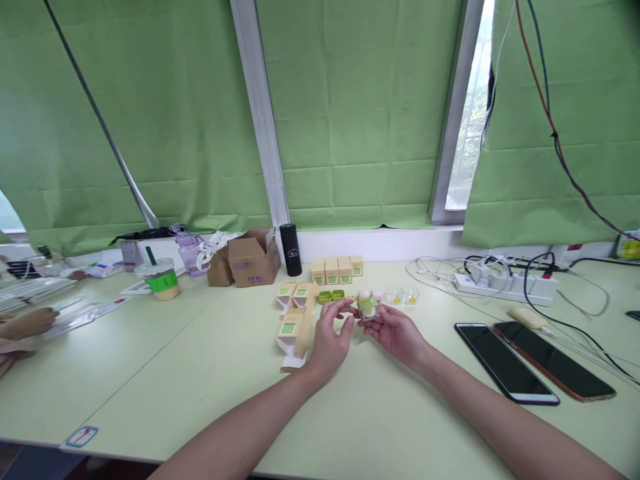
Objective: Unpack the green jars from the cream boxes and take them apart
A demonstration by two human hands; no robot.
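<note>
My right hand (400, 331) is closed on a small clear plastic box (369, 317) with a green piece (367, 305) inside. The fingers of my left hand (331, 339) curve toward the box's left side, the thumb held apart from it; whether a fingertip touches the box is unclear. Just behind are two small green open cases (331, 295), pale pink rounded pieces (376, 295) and clear containers with yellow spots (401, 295). To the left lie unfolded tan cartons (289, 329) with green squares. Several closed small tan boxes (339, 270) stand in a row farther back.
Two phones (507, 363) and a power strip (505, 287) with tangled cables are on the right. A black bottle (291, 250), a cardboard box (254, 259) and a drink cup (159, 279) stand at the back left. Another person's hand (30, 323) shows at far left.
</note>
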